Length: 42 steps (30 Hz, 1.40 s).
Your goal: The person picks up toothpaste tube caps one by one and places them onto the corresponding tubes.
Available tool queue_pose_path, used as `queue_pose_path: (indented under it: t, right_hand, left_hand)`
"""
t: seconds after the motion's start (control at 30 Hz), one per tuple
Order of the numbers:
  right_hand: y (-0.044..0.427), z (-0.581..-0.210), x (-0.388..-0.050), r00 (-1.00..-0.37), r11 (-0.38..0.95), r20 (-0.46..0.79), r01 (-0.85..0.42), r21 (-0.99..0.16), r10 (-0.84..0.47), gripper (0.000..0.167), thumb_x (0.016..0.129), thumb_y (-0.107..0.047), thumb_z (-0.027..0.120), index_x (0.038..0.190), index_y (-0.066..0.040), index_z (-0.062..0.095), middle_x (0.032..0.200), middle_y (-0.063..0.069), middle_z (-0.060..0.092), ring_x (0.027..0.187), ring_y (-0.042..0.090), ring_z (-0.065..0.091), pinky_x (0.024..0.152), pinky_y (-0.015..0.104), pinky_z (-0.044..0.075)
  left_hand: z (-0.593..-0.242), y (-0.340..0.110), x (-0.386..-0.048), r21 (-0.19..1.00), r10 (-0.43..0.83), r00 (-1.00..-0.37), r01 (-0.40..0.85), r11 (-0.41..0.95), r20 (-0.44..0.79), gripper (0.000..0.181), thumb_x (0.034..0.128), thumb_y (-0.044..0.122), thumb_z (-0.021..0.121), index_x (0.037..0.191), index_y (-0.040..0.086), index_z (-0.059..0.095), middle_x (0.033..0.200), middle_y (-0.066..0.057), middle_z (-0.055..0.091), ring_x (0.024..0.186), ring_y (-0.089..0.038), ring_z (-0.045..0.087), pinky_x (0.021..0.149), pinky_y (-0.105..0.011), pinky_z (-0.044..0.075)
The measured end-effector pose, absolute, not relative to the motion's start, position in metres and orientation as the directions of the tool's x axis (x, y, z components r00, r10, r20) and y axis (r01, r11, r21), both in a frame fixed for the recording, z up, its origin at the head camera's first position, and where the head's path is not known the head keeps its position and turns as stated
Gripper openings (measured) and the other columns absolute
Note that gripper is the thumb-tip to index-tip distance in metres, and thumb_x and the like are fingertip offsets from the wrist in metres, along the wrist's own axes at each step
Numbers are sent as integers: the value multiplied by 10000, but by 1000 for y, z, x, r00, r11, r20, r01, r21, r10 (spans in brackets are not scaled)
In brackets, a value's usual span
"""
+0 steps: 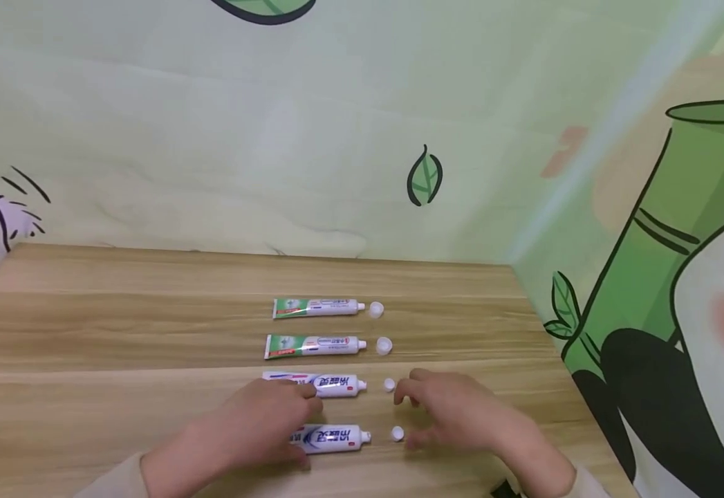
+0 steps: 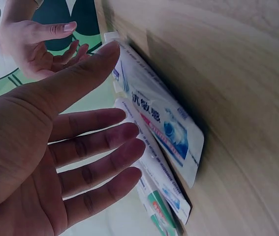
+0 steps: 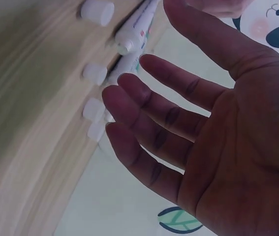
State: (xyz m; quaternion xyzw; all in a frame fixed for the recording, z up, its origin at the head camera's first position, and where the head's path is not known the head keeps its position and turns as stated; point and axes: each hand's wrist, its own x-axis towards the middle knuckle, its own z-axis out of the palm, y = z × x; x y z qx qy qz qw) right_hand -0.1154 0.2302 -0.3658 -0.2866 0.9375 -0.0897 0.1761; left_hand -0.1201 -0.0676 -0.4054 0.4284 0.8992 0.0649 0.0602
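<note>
Two white-and-blue toothpaste tubes lie uncapped one behind the other, the nearer tube [image 1: 337, 438] and the farther tube [image 1: 339, 385]. My left hand [image 1: 252, 422] hovers over their tail ends and covers part of both; in the left wrist view its fingers are extended with nothing in them. My right hand [image 1: 458, 411] is beside the two small white caps, the nearer cap [image 1: 397, 434] and the farther cap [image 1: 389, 384]. Its fingers are relaxed and hold nothing in the right wrist view. Each cap lies just right of its tube's nozzle.
Farther back lie two green-and-white toothpaste tubes, one [image 1: 316, 346] in front of the other [image 1: 319, 308]. Their larger white caps [image 1: 384, 345] lie beside the nozzles. The wooden table [image 1: 119, 311] meets a cartoon-printed wall [image 1: 212, 152]. A small black object [image 1: 505, 490] shows at the near edge.
</note>
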Motion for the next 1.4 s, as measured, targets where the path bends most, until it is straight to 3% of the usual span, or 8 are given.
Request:
queue_pose_path:
  t: [0.43, 0.8, 1.4]
  right_hand:
    - [219, -381, -108, -755, 808, -288, -544, -226, -588, 423, 791, -396, 878, 1100, -209, 659, 914, -101, 595, 749, 53, 530, 710, 308, 503]
    - [208, -390, -115, -724, 796, -331, -554, -242, -605, 365, 811, -354, 870, 1067, -199, 662, 944, -110, 621, 743, 41, 524, 712, 292, 502]
    - [206, -400, -117, -717, 785, -322, -584, -206, -618, 224, 839, -222, 834, 938, -206, 634, 849, -105, 606, 730, 47, 529, 678, 282, 491]
  left_hand:
    - [-416, -59, -117, 127, 765, -635, 754, 644, -107, 460, 717, 508, 905, 994, 174, 754, 896, 72, 677, 777, -104, 622, 677, -315, 545]
    - [-422, -60, -117, 42, 773, -634, 772, 634, -23, 345, 763, 455, 860, 901, 180, 703, 852, 64, 652, 749, -122, 628, 610, -303, 513]
    - [-425, -59, -122, 80, 781, -622, 777, 624, -50, 345, 748, 424, 823, 959, 194, 675, 883, 71, 644, 715, -96, 573, 586, -290, 485]
